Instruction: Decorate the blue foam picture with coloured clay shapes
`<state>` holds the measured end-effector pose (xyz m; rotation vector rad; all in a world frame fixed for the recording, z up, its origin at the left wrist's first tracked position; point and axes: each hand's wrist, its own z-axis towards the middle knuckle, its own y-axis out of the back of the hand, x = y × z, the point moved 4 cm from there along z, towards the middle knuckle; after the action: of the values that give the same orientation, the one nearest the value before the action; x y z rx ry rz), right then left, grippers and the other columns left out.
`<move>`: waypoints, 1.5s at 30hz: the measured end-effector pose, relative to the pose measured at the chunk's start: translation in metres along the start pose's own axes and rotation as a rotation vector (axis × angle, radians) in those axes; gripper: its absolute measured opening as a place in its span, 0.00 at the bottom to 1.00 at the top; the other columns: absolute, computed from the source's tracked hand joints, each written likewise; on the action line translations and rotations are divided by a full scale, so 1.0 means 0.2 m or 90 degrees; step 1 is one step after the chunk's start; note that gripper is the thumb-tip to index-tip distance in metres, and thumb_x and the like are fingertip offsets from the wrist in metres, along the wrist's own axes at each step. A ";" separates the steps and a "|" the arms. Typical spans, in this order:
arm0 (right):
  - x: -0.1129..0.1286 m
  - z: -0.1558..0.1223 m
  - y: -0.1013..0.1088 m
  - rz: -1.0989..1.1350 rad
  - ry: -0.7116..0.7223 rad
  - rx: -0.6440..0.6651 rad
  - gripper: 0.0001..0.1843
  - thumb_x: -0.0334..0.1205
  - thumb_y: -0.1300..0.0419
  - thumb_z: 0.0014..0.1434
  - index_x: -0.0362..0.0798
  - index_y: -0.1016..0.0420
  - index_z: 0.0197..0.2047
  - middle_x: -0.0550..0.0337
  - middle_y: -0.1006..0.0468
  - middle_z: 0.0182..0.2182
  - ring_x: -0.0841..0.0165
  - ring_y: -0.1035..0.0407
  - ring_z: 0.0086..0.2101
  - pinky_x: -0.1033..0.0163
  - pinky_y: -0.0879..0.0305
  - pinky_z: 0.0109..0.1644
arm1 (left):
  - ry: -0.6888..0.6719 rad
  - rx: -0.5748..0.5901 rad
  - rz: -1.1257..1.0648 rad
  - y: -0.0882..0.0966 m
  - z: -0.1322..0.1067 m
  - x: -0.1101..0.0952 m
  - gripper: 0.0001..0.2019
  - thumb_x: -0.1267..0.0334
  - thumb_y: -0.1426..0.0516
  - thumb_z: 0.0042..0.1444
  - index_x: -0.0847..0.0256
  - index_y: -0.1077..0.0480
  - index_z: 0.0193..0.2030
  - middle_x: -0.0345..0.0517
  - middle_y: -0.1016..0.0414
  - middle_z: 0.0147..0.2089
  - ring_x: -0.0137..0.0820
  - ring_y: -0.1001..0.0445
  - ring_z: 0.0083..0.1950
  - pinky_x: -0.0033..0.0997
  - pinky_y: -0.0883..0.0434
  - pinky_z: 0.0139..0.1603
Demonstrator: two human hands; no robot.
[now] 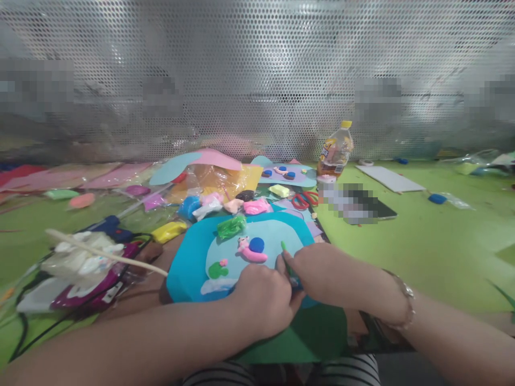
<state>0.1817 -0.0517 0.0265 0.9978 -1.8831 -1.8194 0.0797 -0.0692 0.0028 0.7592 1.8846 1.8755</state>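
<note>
A bright blue card with a pale blue paper shape on it lies in front of me. On it sit a pink clay snail with a dark blue shell, a green clay lily pad with a small pink flower, and a green clay packet in clear wrap. My left hand rests at the card's lower edge, fingers curled, their grip hidden. My right hand is closed, its fingertips at a thin piece of green clay on the card's right side. Both hands' fingertips meet there.
Several wrapped clay lumps and red scissors lie behind the card. A bottle with a yellow cap and a phone are at the right. A glue gun with its cord lies left. Dark green paper is below the card.
</note>
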 end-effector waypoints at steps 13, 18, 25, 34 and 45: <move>-0.01 0.00 0.03 0.033 0.015 -0.014 0.09 0.29 0.49 0.52 0.45 0.27 0.29 0.61 0.34 0.18 0.73 0.51 0.17 0.63 0.64 0.24 | -0.002 0.029 0.031 0.00 0.00 0.00 0.31 0.52 0.58 0.62 0.81 0.41 0.61 0.58 0.26 0.26 0.47 0.25 0.27 0.44 0.30 0.25; 0.03 -0.02 0.01 0.041 0.040 0.052 0.09 0.28 0.49 0.51 0.45 0.28 0.27 0.60 0.33 0.18 0.73 0.54 0.17 0.62 0.63 0.24 | 0.001 0.037 0.035 0.00 0.00 0.00 0.32 0.53 0.58 0.62 0.81 0.44 0.63 0.58 0.26 0.25 0.46 0.26 0.26 0.43 0.31 0.23; 0.02 -0.03 0.01 0.057 0.041 0.070 0.08 0.27 0.48 0.48 0.44 0.29 0.24 0.61 0.34 0.17 0.74 0.54 0.16 0.63 0.63 0.24 | 0.000 0.044 0.025 0.01 0.01 0.00 0.32 0.53 0.57 0.61 0.81 0.44 0.63 0.60 0.25 0.28 0.46 0.26 0.27 0.43 0.31 0.23; 0.01 -0.03 0.04 0.049 0.036 0.062 0.11 0.28 0.49 0.52 0.45 0.26 0.33 0.60 0.32 0.19 0.73 0.52 0.17 0.63 0.63 0.24 | -0.006 0.030 0.020 0.01 0.00 0.00 0.32 0.52 0.58 0.62 0.82 0.44 0.62 0.61 0.25 0.28 0.46 0.26 0.27 0.42 0.31 0.24; -0.06 -0.02 0.06 0.028 -0.006 0.067 0.14 0.28 0.50 0.53 0.43 0.24 0.37 0.58 0.29 0.20 0.71 0.46 0.18 0.63 0.61 0.22 | 0.031 0.048 0.034 0.02 0.01 0.00 0.33 0.50 0.54 0.61 0.81 0.42 0.61 0.60 0.25 0.26 0.46 0.25 0.27 0.42 0.31 0.24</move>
<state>0.1910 -0.0474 0.0409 0.9753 -2.0088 -1.7189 0.0814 -0.0682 0.0069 0.8027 1.9940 1.8797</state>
